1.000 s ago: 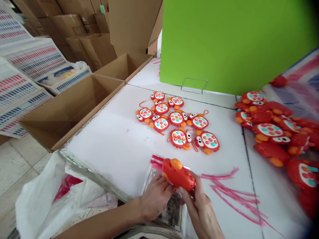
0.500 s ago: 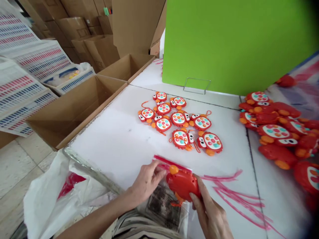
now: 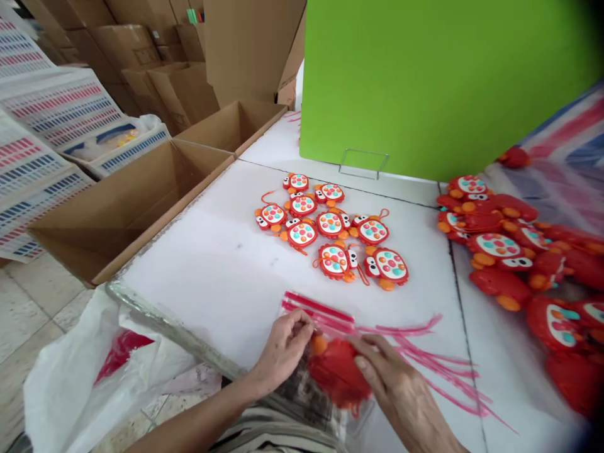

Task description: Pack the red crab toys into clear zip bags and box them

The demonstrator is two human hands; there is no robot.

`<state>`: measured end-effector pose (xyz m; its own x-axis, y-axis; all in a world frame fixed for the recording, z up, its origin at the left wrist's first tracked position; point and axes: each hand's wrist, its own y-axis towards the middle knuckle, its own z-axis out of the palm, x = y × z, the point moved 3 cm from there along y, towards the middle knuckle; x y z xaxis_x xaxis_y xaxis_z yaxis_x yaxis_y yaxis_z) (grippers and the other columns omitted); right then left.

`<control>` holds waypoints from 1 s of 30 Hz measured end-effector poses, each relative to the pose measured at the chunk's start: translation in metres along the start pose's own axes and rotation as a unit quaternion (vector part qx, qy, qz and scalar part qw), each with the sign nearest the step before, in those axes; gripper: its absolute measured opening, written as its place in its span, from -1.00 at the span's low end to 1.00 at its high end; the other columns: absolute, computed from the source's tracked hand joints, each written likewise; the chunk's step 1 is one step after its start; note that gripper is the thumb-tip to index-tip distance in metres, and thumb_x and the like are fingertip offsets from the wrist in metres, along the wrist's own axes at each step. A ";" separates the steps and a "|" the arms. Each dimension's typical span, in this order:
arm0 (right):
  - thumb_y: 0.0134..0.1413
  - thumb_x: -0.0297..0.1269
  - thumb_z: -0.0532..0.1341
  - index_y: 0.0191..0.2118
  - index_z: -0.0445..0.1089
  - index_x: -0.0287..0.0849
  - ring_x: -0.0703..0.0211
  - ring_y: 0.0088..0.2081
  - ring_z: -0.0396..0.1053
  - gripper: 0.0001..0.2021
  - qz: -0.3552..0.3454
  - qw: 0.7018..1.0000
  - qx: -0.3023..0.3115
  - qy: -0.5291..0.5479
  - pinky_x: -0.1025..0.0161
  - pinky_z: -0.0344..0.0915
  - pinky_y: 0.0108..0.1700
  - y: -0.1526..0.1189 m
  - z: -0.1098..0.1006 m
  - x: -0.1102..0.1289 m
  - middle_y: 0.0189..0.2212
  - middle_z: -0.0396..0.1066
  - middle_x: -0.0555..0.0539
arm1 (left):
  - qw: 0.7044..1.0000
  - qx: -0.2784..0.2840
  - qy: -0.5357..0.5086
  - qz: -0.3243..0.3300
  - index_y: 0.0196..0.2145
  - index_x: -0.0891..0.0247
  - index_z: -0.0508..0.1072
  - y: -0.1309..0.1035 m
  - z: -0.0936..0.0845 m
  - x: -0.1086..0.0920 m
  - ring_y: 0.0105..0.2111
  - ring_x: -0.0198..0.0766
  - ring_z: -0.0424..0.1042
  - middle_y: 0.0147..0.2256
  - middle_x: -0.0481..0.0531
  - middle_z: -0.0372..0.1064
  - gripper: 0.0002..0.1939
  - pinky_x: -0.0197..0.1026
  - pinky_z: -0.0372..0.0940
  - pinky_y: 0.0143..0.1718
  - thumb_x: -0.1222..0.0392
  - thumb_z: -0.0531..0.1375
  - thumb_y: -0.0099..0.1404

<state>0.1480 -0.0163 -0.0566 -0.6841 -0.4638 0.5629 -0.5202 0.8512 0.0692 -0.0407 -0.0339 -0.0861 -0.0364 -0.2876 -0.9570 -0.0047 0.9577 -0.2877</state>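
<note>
1. Left hand (image 3: 282, 352): fingertips pinched together on the clear bag (image 3: 323, 312) beside its pink strip, likely steadying its mouth.
2. Right hand (image 3: 401, 385): thumb and fingers closed on one end of the red toy (image 3: 337, 375), lower centre; how much lies inside the bag, I cannot tell.
3. Open cardboard box (image 3: 82, 236), left, stands against the bench (image 3: 207, 255).
4. White crate (image 3: 138, 151), upper left, holds yellow pieces (image 3: 123, 136) among clear plastic.

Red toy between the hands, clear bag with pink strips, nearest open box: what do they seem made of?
Red toy: likely hard moulded plastic; rounded form, finish too blurred to judge. Clear bag: probably thin, shiny plastic film; see-through, with highlights. Open box: apparently matte cardboard; plain brown, thin walls.
</note>
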 end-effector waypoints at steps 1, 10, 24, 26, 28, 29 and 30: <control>0.28 -0.20 -0.08 -0.22 0.45 -0.05 0.24 -0.46 0.45 -0.66 -0.037 0.999 0.037 -0.012 0.38 0.31 -0.50 0.000 0.005 0.005 -0.34 0.46 -0.07 | 1.000 0.005 -0.014 -0.005 -0.44 0.30 0.31 0.000 -0.001 0.000 -0.43 -0.29 0.35 -0.45 0.00 0.35 -0.76 -0.30 0.23 -0.38 0.07 0.07 0.25; 0.26 -0.21 -0.02 -0.23 0.41 -0.07 0.23 -0.43 0.46 -0.74 -0.005 0.998 -0.014 -0.066 0.35 0.24 -0.45 0.019 0.018 0.024 -0.36 0.47 -0.03 | 0.990 0.099 -0.081 -0.051 -0.35 0.31 0.33 0.004 0.000 0.001 -0.46 -0.24 0.40 -0.46 0.03 0.37 -0.75 -0.26 0.26 -0.43 0.04 0.13 0.21; 0.11 -0.25 0.04 -0.41 0.34 -0.12 0.21 -0.54 0.38 -0.82 0.076 0.989 -0.112 -0.053 0.33 0.21 -0.45 0.034 -0.001 0.013 -0.53 0.43 -0.01 | 0.972 0.132 0.174 0.086 -0.36 0.30 0.43 0.007 -0.007 -0.025 -0.48 -0.28 0.35 -0.48 0.00 0.40 -0.79 -0.30 0.18 -0.42 0.33 0.00 0.24; 0.05 -0.12 0.06 -0.38 0.37 -0.08 0.16 -0.52 0.41 -0.80 0.188 0.971 -0.138 -0.050 0.29 0.25 -0.45 0.007 -0.020 -0.029 -0.52 0.46 -0.02 | 0.973 0.132 0.172 0.080 -0.30 0.29 0.42 0.007 -0.017 -0.025 -0.45 -0.28 0.38 -0.45 0.00 0.42 -0.80 -0.30 0.22 -0.39 0.27 0.00 0.27; -0.06 -0.04 0.11 -0.43 0.38 -0.03 0.04 -0.50 0.43 -0.79 0.310 0.937 -0.124 -0.099 0.23 0.25 -0.48 -0.034 -0.037 -0.079 -0.54 0.47 -0.02 | 0.978 0.130 0.155 0.061 -0.32 0.29 0.38 0.009 -0.027 -0.022 -0.44 -0.29 0.38 -0.45 0.00 0.41 -0.82 -0.32 0.23 -0.41 0.23 0.00 0.28; -0.14 -0.03 0.15 -0.46 0.38 -0.02 -0.01 -0.53 0.43 -0.80 0.360 0.920 -0.104 -0.115 0.20 0.25 -0.53 -0.057 -0.042 -0.103 -0.58 0.46 -0.03 | 0.980 0.128 0.141 0.050 -0.33 0.29 0.36 0.011 -0.030 -0.020 -0.44 -0.29 0.38 -0.45 0.00 0.41 -0.82 -0.32 0.23 -0.42 0.20 0.00 0.28; -0.20 -0.04 0.19 -0.49 0.38 -0.01 -0.05 -0.55 0.42 -0.81 0.384 0.908 -0.102 -0.130 0.17 0.24 -0.56 -0.080 -0.046 -0.123 -0.60 0.46 -0.05 | 0.984 0.124 0.125 0.040 -0.35 0.29 0.35 0.012 -0.033 -0.018 -0.45 -0.30 0.38 -0.46 0.00 0.40 -0.82 -0.32 0.23 -0.43 0.18 0.01 0.28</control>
<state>0.2975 -0.0154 -0.0935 -0.9169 0.2657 0.2977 0.2486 0.9640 -0.0945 -0.0726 -0.0170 -0.0712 -0.2708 -0.1705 -0.9474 0.2513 0.9375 -0.2406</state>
